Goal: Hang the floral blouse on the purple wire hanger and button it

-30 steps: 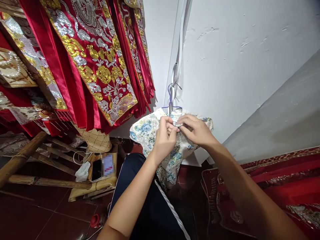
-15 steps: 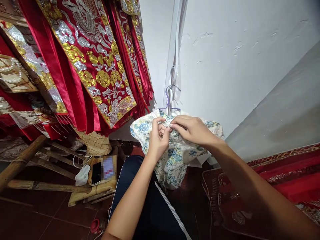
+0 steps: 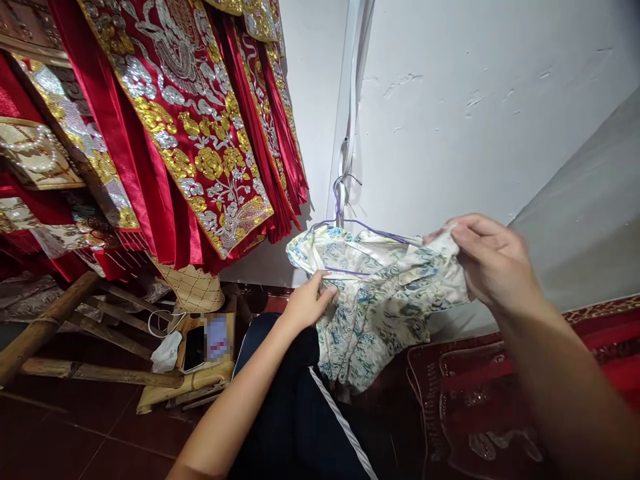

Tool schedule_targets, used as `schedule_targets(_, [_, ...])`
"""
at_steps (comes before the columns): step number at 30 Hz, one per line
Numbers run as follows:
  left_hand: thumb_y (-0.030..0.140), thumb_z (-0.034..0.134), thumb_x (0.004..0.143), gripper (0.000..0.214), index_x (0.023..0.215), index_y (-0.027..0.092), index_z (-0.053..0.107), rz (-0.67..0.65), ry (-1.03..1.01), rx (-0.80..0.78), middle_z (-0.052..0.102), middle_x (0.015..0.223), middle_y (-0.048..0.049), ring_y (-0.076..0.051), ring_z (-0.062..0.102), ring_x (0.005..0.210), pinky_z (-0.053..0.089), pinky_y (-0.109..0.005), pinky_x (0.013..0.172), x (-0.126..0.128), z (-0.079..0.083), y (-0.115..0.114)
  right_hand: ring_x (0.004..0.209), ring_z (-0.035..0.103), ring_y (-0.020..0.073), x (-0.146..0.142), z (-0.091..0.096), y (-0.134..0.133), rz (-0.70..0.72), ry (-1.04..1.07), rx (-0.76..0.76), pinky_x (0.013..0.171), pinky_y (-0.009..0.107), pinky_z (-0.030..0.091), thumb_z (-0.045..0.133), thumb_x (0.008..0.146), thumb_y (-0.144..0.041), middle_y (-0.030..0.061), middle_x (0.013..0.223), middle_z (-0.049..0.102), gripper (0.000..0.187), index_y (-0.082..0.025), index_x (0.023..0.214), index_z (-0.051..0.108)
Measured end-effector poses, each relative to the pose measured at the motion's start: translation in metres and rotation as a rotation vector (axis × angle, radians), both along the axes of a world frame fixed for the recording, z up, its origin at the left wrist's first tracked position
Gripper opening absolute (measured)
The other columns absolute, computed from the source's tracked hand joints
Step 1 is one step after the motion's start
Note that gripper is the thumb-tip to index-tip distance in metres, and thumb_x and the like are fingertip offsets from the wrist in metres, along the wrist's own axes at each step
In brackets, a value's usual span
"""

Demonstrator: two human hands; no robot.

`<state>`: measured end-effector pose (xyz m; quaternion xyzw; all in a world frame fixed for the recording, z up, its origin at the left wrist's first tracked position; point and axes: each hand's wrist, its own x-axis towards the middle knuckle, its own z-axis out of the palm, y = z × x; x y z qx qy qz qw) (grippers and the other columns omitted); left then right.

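Observation:
A white blouse with a blue and green flower print point(image 3: 370, 313) hangs on a thin purple hanger point(image 3: 373, 230), whose hook is caught on a white strap by the wall. The neckline gapes, baring the hanger's shoulder wire and lower bar. My left hand point(image 3: 311, 301) pinches the front edge of the neckline near its left side. At the right shoulder, my right hand point(image 3: 493, 257) grips the fabric and pulls it out sideways; some of its fingers are behind the cloth.
Red embroidered garments point(image 3: 200, 133) with gold and silver sequins hang on the left. Below them stands a bamboo stool point(image 3: 187, 380) bearing a phone point(image 3: 195, 348) and a crumpled tissue point(image 3: 167, 352). More red cloth point(image 3: 470, 393) lies at the lower right.
My hands have parted from the collar. The right hand has moved right, stretching the blouse's shoulder outward; the left has dropped slightly. The neckline has opened and more hanger shows.

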<state>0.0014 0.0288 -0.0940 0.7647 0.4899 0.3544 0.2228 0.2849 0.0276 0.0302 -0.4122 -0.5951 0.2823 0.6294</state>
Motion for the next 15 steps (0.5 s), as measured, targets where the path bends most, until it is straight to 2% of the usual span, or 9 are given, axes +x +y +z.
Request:
schedule_targets(2, [0.056, 0.043, 0.097, 0.039, 0.112, 0.026, 0.061, 0.113, 0.110, 0.056, 0.065, 0.083, -0.0053, -0.024, 0.062, 0.074, 0.042, -0.029, 0.066, -0.006, 0.013, 0.009, 0.076, 0.062, 0.0253, 0.015, -0.010, -0.003, 0.147, 0.114, -0.142, 0.069, 0.043, 0.046, 0.067, 0.085, -0.043, 0.0081, 0.078, 0.062, 0.018, -0.025, 0.087, 0.062])
schedule_targets(3, [0.059, 0.042, 0.096, 0.041, 0.105, 0.025, 0.063, 0.163, 0.164, 0.074, 0.065, 0.085, -0.0069, -0.025, 0.063, 0.077, 0.042, -0.030, 0.067, -0.008, 0.021, 0.015, 0.080, 0.062, 0.0273, 0.021, -0.016, -0.004, 0.181, 0.152, -0.165, 0.070, 0.045, 0.046, 0.066, 0.085, -0.043, 0.0084, 0.079, 0.060, 0.017, -0.026, 0.085, 0.060])
schedule_targets(5, [0.061, 0.042, 0.095, 0.043, 0.092, 0.024, 0.065, 0.233, 0.237, 0.100, 0.065, 0.083, -0.0079, -0.027, 0.062, 0.081, 0.041, -0.030, 0.068, -0.012, 0.036, 0.028, 0.083, 0.059, 0.0295, 0.031, -0.028, -0.007, 0.180, 0.227, -0.143, 0.072, 0.048, 0.046, 0.061, 0.087, -0.043, 0.0080, 0.078, 0.055, 0.015, -0.029, 0.081, 0.058])
schedule_targets(8, [0.053, 0.050, 0.092, 0.041, 0.069, 0.022, 0.061, 0.252, 0.211, 0.137, 0.059, 0.066, -0.0051, -0.025, 0.059, 0.072, 0.037, -0.029, 0.066, -0.017, 0.052, 0.043, 0.084, 0.057, 0.0318, 0.041, -0.052, -0.010, 0.149, 0.347, -0.101, 0.077, 0.051, 0.046, 0.056, 0.089, -0.043, 0.0080, 0.077, 0.051, 0.016, -0.032, 0.077, 0.056])
schedule_targets(11, [0.041, 0.056, 0.089, 0.040, 0.055, 0.021, 0.050, 0.242, 0.125, 0.166, 0.048, 0.053, -0.0014, -0.020, 0.050, 0.059, 0.032, -0.028, 0.061, -0.019, 0.057, 0.045, 0.090, 0.061, 0.0351, 0.043, -0.085, -0.010, 0.055, 0.428, -0.112, 0.079, 0.054, 0.050, 0.052, 0.090, -0.049, 0.0099, 0.085, 0.057, 0.017, -0.034, 0.085, 0.058])
schedule_targets(15, [0.033, 0.050, 0.090, 0.040, 0.053, 0.020, 0.042, 0.248, 0.012, 0.208, 0.042, 0.052, 0.0014, -0.015, 0.045, 0.056, 0.032, -0.027, 0.060, -0.022, 0.051, 0.036, 0.097, 0.066, 0.0345, 0.024, -0.130, -0.005, -0.079, 0.601, -0.190, 0.078, 0.053, 0.056, 0.056, 0.086, -0.049, 0.0111, 0.103, 0.066, 0.020, -0.030, 0.091, 0.062])
